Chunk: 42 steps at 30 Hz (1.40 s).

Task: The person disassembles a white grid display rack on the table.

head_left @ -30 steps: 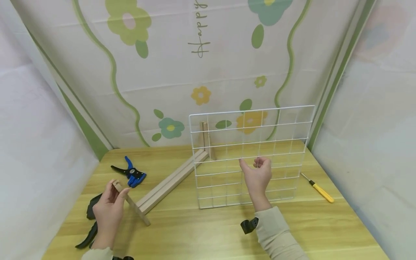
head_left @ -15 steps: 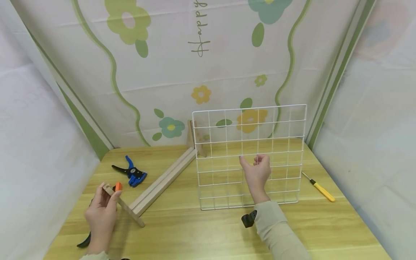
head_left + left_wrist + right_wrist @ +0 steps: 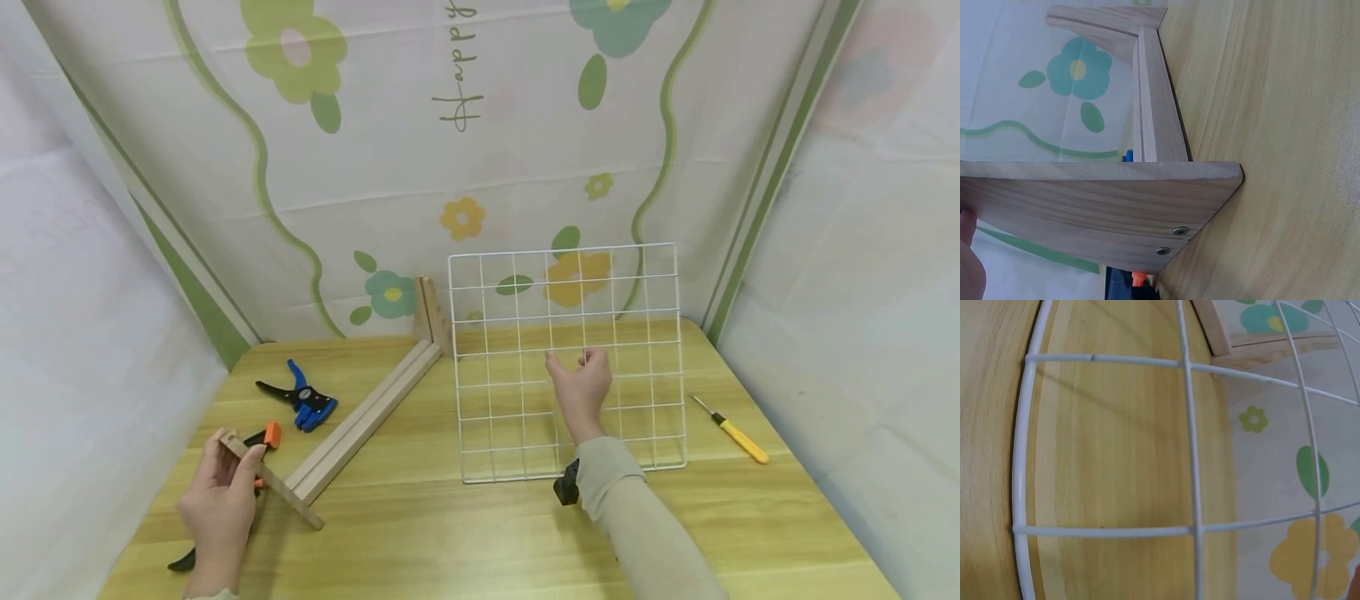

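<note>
My left hand (image 3: 217, 504) pinches the upper part of the near end board of a wooden stand (image 3: 367, 421), thumb on one side and fingers on the other. Its grooved base bar runs back to a second upright board (image 3: 432, 312). The left wrist view shows the near board (image 3: 1097, 200) large, two screw heads in its lower part, and my fingers (image 3: 969, 269) at the left edge. My right hand (image 3: 582, 387) holds a white wire grid panel (image 3: 456, 367) upright by its middle wires, its lower edge at the tabletop. Grid wires (image 3: 1194, 456) fill the right wrist view.
Blue and black wire strippers (image 3: 311, 408) lie behind the left hand. A black tool with orange tips (image 3: 272, 434) is partly hidden by that hand. A yellow-handled screwdriver (image 3: 742, 437) lies on the right. Printed cloth (image 3: 525, 125) hangs behind the table.
My left hand has moved the stand to the left, uncovering the orange tips. The grid panel has turned to face me more squarely, its right edge shifting left and no longer overlapping the stand.
</note>
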### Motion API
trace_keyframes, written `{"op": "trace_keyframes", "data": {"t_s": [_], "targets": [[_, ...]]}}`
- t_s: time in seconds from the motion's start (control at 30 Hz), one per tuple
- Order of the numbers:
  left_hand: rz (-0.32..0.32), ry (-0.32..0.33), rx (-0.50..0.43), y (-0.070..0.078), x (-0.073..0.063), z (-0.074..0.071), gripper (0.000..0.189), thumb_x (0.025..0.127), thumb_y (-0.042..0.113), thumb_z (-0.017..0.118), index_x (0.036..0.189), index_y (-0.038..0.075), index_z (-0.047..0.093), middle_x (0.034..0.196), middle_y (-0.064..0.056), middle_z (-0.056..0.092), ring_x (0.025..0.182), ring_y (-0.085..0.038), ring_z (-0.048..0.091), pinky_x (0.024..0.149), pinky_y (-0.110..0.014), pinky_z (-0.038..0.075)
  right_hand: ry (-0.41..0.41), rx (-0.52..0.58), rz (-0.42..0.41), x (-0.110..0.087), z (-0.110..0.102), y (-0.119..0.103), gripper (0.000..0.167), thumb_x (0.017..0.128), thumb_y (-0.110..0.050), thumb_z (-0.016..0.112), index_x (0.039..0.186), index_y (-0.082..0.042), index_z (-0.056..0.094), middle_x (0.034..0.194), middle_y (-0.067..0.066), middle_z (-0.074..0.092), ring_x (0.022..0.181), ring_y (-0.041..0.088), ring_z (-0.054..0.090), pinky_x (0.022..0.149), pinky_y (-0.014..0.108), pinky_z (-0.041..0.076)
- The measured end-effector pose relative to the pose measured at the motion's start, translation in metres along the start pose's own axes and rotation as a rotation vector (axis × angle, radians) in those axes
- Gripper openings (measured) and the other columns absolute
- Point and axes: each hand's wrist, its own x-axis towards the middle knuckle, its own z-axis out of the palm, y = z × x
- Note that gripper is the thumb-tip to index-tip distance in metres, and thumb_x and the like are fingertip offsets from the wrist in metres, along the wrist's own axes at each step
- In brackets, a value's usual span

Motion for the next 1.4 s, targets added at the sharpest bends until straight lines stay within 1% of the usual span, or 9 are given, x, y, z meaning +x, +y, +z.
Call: {"op": "trace_keyframes", "data": {"t_s": [0.3,0.53,0.73,0.8,0.9,1.07,1.17,1.3,1.4], "targets": [[-0.030,0.029,0.041,0.001,-0.002,-0.003,0.045,0.076,-0.002,0.073,0.119,0.004,0.061,0.099,0.023,0.059,0.099,0.010,0.057,0.078,-0.003,0.045,-0.057,-0.037,0.026,0.004,0.013,0.008,0.055,0.074,-0.031,0.076,0.106,0.001,0.044,0.100,0.015,0.049,0.097,0.032,0.044,0.085,0.043,0.040],[-0.083,0.040,0.100,0.002,-0.003,-0.005,0.046,0.078,0.008,0.074,0.122,0.008,0.061,0.110,-0.009,0.065,0.099,0.011,0.056,0.077,-0.002,0.045,-0.122,-0.141,0.051,-0.002,0.017,0.025,0.061,0.076,-0.036,0.073,0.114,0.003,0.045,0.104,0.015,0.049,0.096,0.031,0.043,0.087,0.043,0.038],[-0.067,0.058,0.115,0.005,-0.005,-0.003,0.040,0.076,0.009,0.076,0.114,0.004,0.064,0.100,0.006,0.064,0.095,0.015,0.055,0.076,-0.003,0.045,-0.148,-0.198,0.053,-0.007,0.019,0.040,0.063,0.077,-0.038,0.071,0.115,0.005,0.045,0.111,0.022,0.051,0.099,0.033,0.043,0.089,0.045,0.039],[-0.062,0.062,0.115,0.006,-0.006,-0.003,0.038,0.076,0.009,0.076,0.113,0.004,0.064,0.102,0.002,0.065,0.094,0.015,0.055,0.076,-0.003,0.045,-0.162,-0.211,0.081,-0.009,0.019,0.042,0.065,0.077,-0.037,0.071,0.118,0.005,0.044,0.115,0.022,0.050,0.102,0.034,0.042,0.088,0.046,0.041],[-0.044,0.070,0.103,0.006,-0.006,-0.002,0.036,0.076,0.007,0.076,0.111,0.004,0.065,0.100,0.007,0.066,0.093,0.015,0.056,0.075,-0.003,0.045,-0.169,-0.224,0.086,-0.010,0.020,0.045,0.064,0.077,-0.035,0.071,0.118,0.006,0.044,0.114,0.022,0.050,0.102,0.035,0.041,0.087,0.046,0.041],[0.011,0.071,0.107,0.006,-0.007,-0.001,0.037,0.075,0.005,0.076,0.110,-0.003,0.063,0.092,0.027,0.057,0.091,0.018,0.054,0.075,-0.003,0.045,-0.153,-0.263,0.124,-0.011,0.022,0.049,0.065,0.075,-0.038,0.072,0.117,0.004,0.046,0.111,0.019,0.050,0.101,0.035,0.044,0.086,0.047,0.044],[0.027,0.074,0.127,0.005,-0.008,-0.001,0.040,0.074,0.002,0.076,0.111,-0.004,0.062,0.095,0.013,0.064,0.091,0.021,0.052,0.075,-0.003,0.045,-0.157,-0.277,0.158,-0.012,0.023,0.053,0.065,0.074,-0.038,0.072,0.117,0.003,0.047,0.111,0.018,0.050,0.100,0.035,0.044,0.085,0.047,0.045],[0.030,0.062,0.138,0.006,-0.009,-0.001,0.041,0.075,0.003,0.076,0.112,-0.006,0.061,0.101,-0.020,0.066,0.093,0.023,0.049,0.075,-0.002,0.044,-0.175,-0.297,0.181,-0.017,0.024,0.058,0.064,0.075,-0.038,0.071,0.117,0.003,0.047,0.112,0.018,0.050,0.099,0.035,0.045,0.082,0.046,0.046],[0.013,0.043,0.133,0.006,-0.009,-0.002,0.042,0.077,0.007,0.075,0.114,-0.005,0.060,0.104,-0.026,0.064,0.094,0.023,0.048,0.076,-0.002,0.043,-0.171,-0.287,0.202,-0.021,0.025,0.062,0.063,0.076,-0.038,0.071,0.119,0.002,0.046,0.114,0.018,0.049,0.101,0.035,0.044,0.085,0.046,0.044]]}}
